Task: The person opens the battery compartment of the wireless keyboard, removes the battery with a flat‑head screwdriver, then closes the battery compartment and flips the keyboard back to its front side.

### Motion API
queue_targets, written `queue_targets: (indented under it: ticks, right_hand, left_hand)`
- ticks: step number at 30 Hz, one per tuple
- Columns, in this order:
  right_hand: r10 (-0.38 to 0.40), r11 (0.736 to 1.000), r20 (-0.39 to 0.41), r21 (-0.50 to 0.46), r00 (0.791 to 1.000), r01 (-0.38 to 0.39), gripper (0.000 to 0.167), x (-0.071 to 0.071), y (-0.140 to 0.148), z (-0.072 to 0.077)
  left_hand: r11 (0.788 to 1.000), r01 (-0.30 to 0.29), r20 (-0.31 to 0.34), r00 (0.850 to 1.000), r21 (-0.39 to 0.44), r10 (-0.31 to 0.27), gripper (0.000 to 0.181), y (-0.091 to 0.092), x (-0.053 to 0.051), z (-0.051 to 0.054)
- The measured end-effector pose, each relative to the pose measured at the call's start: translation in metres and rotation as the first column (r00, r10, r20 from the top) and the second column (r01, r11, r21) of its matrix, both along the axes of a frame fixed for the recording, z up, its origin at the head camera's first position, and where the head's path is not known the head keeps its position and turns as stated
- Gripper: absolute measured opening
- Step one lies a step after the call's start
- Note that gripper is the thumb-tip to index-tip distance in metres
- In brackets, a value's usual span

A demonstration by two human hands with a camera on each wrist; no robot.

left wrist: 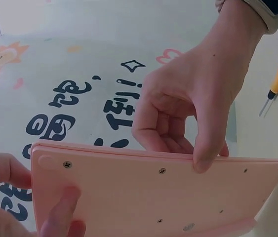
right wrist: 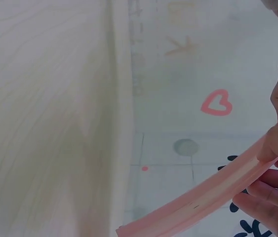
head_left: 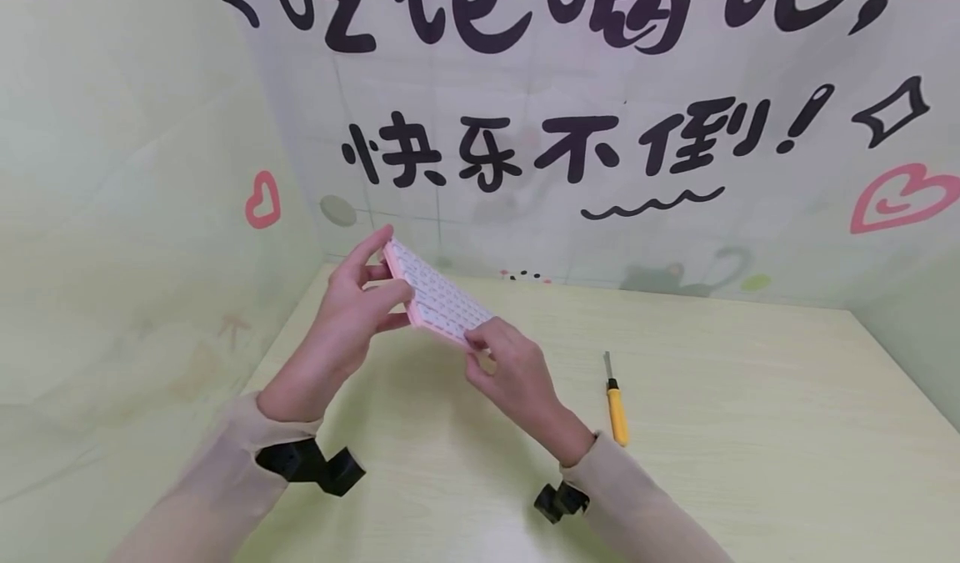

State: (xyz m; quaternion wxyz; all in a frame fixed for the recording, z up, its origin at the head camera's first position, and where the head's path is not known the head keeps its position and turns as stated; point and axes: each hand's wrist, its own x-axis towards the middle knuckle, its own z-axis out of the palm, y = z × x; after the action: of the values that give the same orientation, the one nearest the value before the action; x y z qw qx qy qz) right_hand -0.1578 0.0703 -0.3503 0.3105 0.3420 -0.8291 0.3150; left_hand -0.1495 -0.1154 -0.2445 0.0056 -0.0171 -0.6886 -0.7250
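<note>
A pink keyboard (head_left: 442, 296) with white keys is held tilted above the table, its left end higher. My left hand (head_left: 360, 296) grips that left end, thumb on the front side and other fingers behind. Along the lower edge near the right end, my right hand (head_left: 513, 371) pinches the keyboard between thumb and fingers. The left wrist view shows the pink underside with several small screws (left wrist: 162, 171) set in it. In the right wrist view only a long edge of the keyboard (right wrist: 198, 200) is seen.
A screwdriver (head_left: 616, 404) with a yellow handle lies on the pale wooden table (head_left: 750, 396), right of my right hand. Behind the table hangs a light backdrop (head_left: 480, 87) with black lettering. A similar sheet (head_left: 135, 213) covers the left side.
</note>
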Motion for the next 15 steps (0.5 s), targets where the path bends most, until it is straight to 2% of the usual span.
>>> queue_targets:
  ticks: [7,15]
  right_hand:
    - [0.002,0.999,-0.010,-0.033,1.000,-0.003,0.025,0.000,0.001,0.005]
    - [0.001,0.995,-0.005,-0.100,1.000,-0.002,0.025,-0.002,0.001,0.009]
  left_hand:
    - [1.000,-0.023,-0.007,1.000,0.020,0.023,0.078,0.011,0.003,0.010]
    - [1.000,-0.006,-0.040,0.999,0.024,0.007,0.078,0.025,0.001,0.018]
